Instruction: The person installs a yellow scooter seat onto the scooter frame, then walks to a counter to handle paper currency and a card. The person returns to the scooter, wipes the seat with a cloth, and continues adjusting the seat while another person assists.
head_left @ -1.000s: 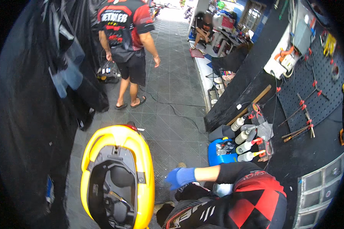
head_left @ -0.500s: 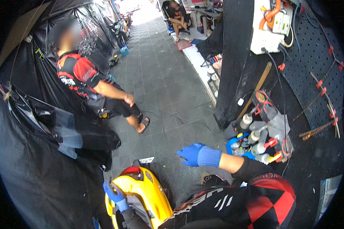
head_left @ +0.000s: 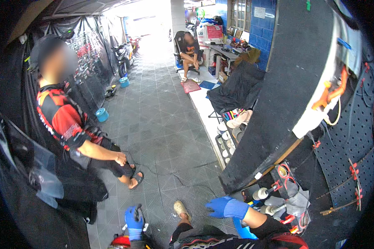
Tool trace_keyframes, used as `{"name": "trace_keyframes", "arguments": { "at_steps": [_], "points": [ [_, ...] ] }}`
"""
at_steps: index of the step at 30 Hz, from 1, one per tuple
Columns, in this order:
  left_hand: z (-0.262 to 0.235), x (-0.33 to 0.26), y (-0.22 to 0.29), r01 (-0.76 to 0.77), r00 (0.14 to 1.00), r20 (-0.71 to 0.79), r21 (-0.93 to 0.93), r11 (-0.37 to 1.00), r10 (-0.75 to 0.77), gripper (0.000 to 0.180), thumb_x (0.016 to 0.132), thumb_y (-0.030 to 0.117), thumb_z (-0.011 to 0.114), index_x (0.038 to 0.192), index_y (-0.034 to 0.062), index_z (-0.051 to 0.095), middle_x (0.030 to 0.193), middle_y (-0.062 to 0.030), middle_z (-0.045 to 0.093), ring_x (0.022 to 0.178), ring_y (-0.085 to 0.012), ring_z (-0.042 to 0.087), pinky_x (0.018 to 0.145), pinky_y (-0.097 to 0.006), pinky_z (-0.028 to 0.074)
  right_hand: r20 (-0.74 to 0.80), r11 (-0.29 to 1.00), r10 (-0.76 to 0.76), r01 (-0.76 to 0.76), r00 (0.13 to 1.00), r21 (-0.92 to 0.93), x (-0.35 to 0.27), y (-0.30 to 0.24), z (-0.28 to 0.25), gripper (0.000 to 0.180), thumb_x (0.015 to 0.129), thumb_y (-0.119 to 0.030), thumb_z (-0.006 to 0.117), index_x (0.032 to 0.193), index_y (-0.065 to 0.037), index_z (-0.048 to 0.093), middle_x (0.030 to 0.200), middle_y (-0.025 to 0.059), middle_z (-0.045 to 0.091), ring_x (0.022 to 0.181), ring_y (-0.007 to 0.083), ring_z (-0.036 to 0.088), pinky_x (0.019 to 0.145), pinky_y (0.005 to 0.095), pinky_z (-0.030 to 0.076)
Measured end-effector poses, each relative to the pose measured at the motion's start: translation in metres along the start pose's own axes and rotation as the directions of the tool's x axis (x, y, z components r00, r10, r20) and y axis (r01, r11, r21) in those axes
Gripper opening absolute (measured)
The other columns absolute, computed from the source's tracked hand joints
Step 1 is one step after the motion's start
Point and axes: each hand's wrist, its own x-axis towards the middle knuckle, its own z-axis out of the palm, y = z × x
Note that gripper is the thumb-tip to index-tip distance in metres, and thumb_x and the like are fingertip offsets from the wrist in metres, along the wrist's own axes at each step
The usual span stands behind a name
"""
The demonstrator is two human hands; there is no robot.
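Note:
My left hand [head_left: 134, 216], in a blue glove, is raised over the tail end of a motorcycle at the lower edge. Its fingers look curled around something dark that I cannot make out. Below it shows the motorcycle's red tail light [head_left: 119, 242]; white bits of its plate stick out on both sides of my wrist. My right hand [head_left: 225, 206], also blue-gloved, hangs in the air with its fingers stretched to the left and nothing seen in them. Close to its right are spray bottles [head_left: 260, 194] with red triggers, beside a blue container [head_left: 242, 229].
A co-worker [head_left: 66, 120] in a red and black shirt stands at left on the dark tiled floor [head_left: 162, 137]. Another person [head_left: 190, 54] sits far off. A black pillar [head_left: 274, 99] and pegboard [head_left: 340, 145] stand at right. A thin cable crosses the floor.
The view has tilted up, and the yellow bodywork has slid mostly out below. My left hand has moved from that bodywork to above the tail end. My right hand remains stretched out.

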Motion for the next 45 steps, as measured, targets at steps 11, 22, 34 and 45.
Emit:
{"name": "trace_keyframes", "arguments": {
  "at_steps": [11, 22, 34, 45],
  "points": [
    [0.149, 0.277, -0.004, -0.178, 0.882, 0.345, -0.386, 0.905, 0.320, 0.021, 0.084, 0.013, 0.061, 0.105, 0.0101, 0.067, 0.094, -0.0147, 0.066, 0.088, -0.0350, 0.063, 0.077, -0.042, 0.050, -0.167, 0.921, 0.389, -0.389, 0.906, 0.036, 0.160, 0.127, -0.111, 0.045, 0.086, -0.045, 0.055, 0.112, -0.009, 0.060, 0.097, 0.0215, 0.065, 0.089, 0.0400, 0.064, 0.078, 0.0498, 0.050],
    [0.305, 0.489, -0.038, -0.226, 0.769, 0.516, -0.333, 0.916, 0.377, 0.021, 0.083, 0.017, 0.063, 0.102, 0.0097, 0.067, 0.088, -0.0156, 0.066, 0.079, -0.0368, 0.063, 0.069, -0.045, 0.050, -0.144, 0.938, 0.332, -0.310, 0.932, 0.158, 0.332, 0.304, -0.206, 0.046, 0.089, -0.045, 0.052, 0.112, -0.006, 0.060, 0.096, 0.0217, 0.066, 0.090, 0.0381, 0.065, 0.078, 0.0487, 0.051],
    [0.422, 0.760, -0.058, 0.092, 0.816, 0.578, -0.132, 0.987, 0.002, 0.029, 0.089, 0.026, 0.059, 0.111, 0.0061, 0.064, 0.103, -0.0200, 0.065, 0.097, -0.0377, 0.062, 0.084, -0.044, 0.048, -0.310, 0.987, 0.142, -0.109, 0.940, 0.120, 0.572, 0.477, -0.432, 0.038, 0.085, -0.037, 0.059, 0.105, -0.004, 0.060, 0.096, 0.0197, 0.063, 0.088, 0.0374, 0.063, 0.079, 0.0476, 0.050],
    [0.582, 1.039, -0.126, -0.163, 0.509, 0.858, 0.015, 0.987, 0.071, 0.050, 0.091, 0.042, 0.056, 0.125, 0.0060, 0.057, 0.119, -0.0195, 0.061, 0.108, -0.0376, 0.059, 0.091, -0.045, 0.048, -0.280, 0.902, 0.421, -0.366, 0.863, 0.228, 0.714, 0.610, -0.540, 0.042, 0.085, -0.044, 0.058, 0.103, -0.007, 0.063, 0.098, 0.0167, 0.066, 0.092, 0.0338, 0.065, 0.081, 0.0462, 0.050]
  ]
}}
